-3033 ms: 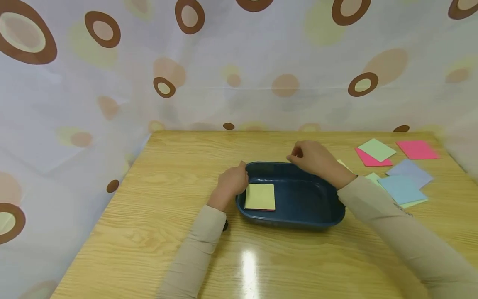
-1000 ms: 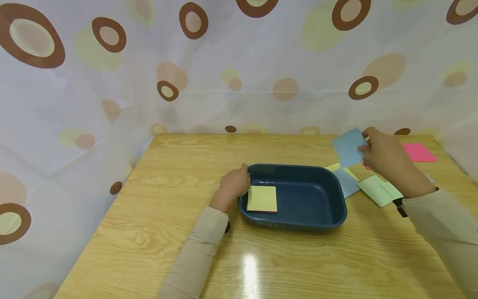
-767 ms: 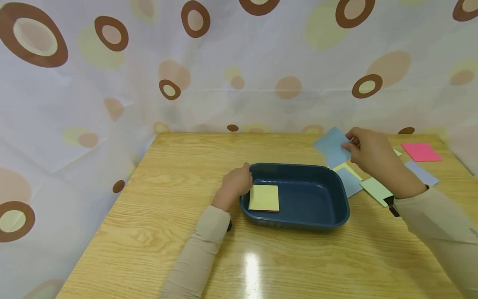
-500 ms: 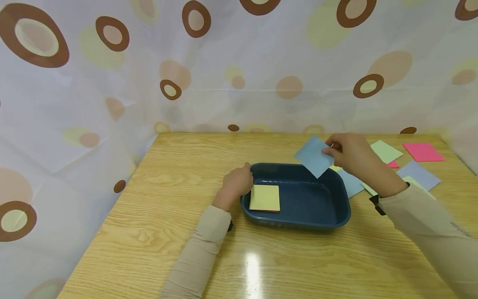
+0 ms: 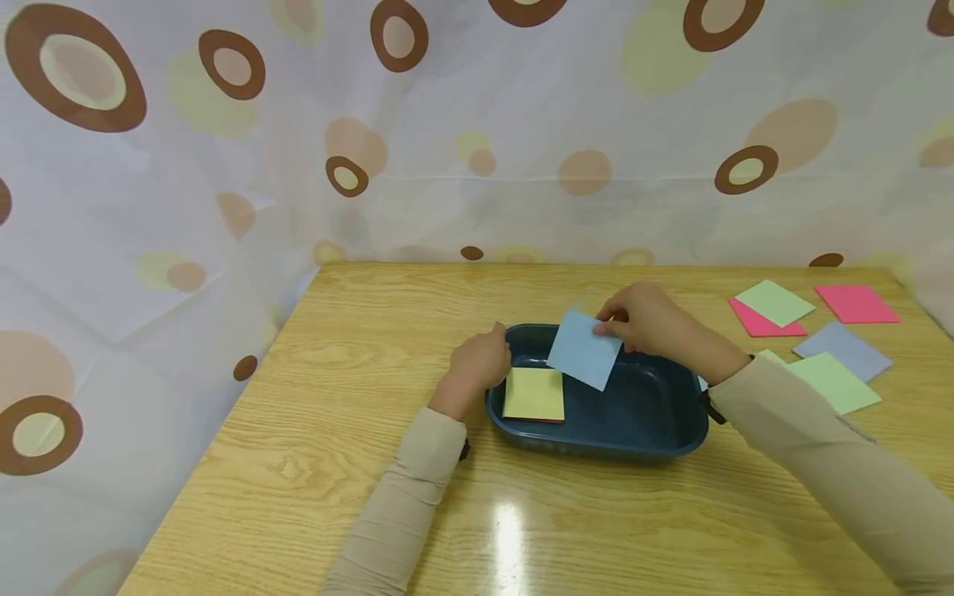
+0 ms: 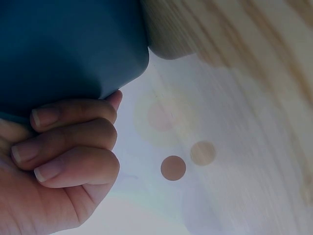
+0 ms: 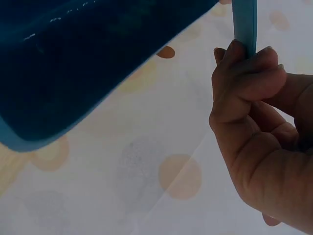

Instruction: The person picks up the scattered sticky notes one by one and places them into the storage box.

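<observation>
A dark blue plastic tray (image 5: 633, 414) stands on the table, and my left hand (image 5: 480, 360) grips its left rim. In the left wrist view, curled fingers (image 6: 78, 147) lie against the tray wall (image 6: 68, 49). My right hand (image 5: 648, 319) pinches a light blue sticky note pad (image 5: 585, 352) by one corner, tilted above the tray. The pad (image 7: 244, 24) shows its thin edge in the right wrist view, between thumb and fingers. A yellow sticky note pad (image 5: 534, 393) lies in the tray's left end, with a darker reddish layer visible beneath it.
To the tray's right lie pink pads (image 5: 857, 304), (image 5: 760, 321), a pale green pad (image 5: 775, 303), a lavender pad (image 5: 838, 348) and another green pad (image 5: 835, 382). The right forearm partly hides others. A patterned cloth (image 5: 522, 124) hangs behind the table.
My right hand was over the tray, then picked up the light blue pad at the right, and has carried it left and down over the tray. The left hand keeps its grip on the rim.
</observation>
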The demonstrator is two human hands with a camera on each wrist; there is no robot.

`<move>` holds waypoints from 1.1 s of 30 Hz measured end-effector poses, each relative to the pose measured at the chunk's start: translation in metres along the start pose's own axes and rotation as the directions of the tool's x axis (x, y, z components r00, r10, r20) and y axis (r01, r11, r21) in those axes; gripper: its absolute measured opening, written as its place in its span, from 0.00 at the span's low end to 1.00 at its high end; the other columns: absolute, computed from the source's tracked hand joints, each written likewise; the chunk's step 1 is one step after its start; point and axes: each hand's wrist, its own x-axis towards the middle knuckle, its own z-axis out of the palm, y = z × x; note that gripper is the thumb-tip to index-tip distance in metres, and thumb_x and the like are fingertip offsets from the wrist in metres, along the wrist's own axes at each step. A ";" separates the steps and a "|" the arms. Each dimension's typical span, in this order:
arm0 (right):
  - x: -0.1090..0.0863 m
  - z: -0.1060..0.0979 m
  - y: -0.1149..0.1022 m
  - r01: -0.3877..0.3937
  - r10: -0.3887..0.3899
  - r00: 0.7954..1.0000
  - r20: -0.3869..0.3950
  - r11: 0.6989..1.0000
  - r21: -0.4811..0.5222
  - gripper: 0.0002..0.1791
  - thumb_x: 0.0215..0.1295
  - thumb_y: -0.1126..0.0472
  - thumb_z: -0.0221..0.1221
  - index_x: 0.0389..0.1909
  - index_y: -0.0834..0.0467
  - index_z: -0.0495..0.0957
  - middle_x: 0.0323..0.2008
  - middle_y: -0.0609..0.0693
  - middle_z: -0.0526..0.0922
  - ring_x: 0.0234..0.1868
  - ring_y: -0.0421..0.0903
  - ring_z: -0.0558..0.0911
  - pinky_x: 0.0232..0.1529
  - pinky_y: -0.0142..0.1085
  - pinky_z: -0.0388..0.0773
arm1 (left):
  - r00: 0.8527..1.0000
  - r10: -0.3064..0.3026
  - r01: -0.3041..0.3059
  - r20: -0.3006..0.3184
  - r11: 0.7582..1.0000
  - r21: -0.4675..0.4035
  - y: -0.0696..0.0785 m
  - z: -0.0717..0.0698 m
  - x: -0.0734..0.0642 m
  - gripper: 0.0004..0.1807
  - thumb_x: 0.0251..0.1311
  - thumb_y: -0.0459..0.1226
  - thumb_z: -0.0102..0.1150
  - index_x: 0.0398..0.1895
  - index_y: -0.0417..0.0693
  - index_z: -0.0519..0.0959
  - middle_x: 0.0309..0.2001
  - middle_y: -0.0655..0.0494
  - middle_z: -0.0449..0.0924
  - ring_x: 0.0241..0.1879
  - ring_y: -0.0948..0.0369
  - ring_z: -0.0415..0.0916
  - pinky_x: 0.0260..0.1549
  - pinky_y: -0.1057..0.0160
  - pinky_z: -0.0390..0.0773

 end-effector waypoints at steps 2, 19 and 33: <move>0.004 0.004 0.001 0.027 -0.027 0.999 0.037 1.000 0.006 0.12 0.65 0.64 0.61 0.42 0.70 0.82 0.26 0.53 0.82 0.16 0.42 0.73 0.21 0.36 0.72 | 1.000 -0.001 0.001 -0.001 1.000 -0.002 0.000 0.000 0.000 0.25 0.75 0.40 0.40 0.71 0.42 0.60 0.25 0.51 0.76 0.20 0.60 0.70 0.16 0.66 0.68; 0.052 0.047 -0.018 0.076 -0.063 0.940 0.336 0.997 -0.025 0.09 0.66 0.63 0.60 0.32 0.65 0.84 0.24 0.49 0.80 0.21 0.41 0.76 0.24 0.32 0.74 | 1.000 0.004 -0.004 -0.006 1.000 -0.011 -0.003 0.002 0.004 0.25 0.74 0.41 0.41 0.71 0.43 0.60 0.30 0.50 0.79 0.22 0.59 0.73 0.18 0.65 0.70; 0.065 0.061 -0.018 0.032 -0.024 0.922 0.386 0.999 -0.013 0.10 0.66 0.63 0.59 0.28 0.64 0.83 0.19 0.47 0.75 0.18 0.39 0.70 0.21 0.29 0.67 | 1.000 0.002 -0.002 -0.015 1.000 0.000 -0.004 0.004 0.006 0.25 0.75 0.41 0.41 0.71 0.43 0.60 0.37 0.48 0.81 0.24 0.59 0.74 0.19 0.64 0.71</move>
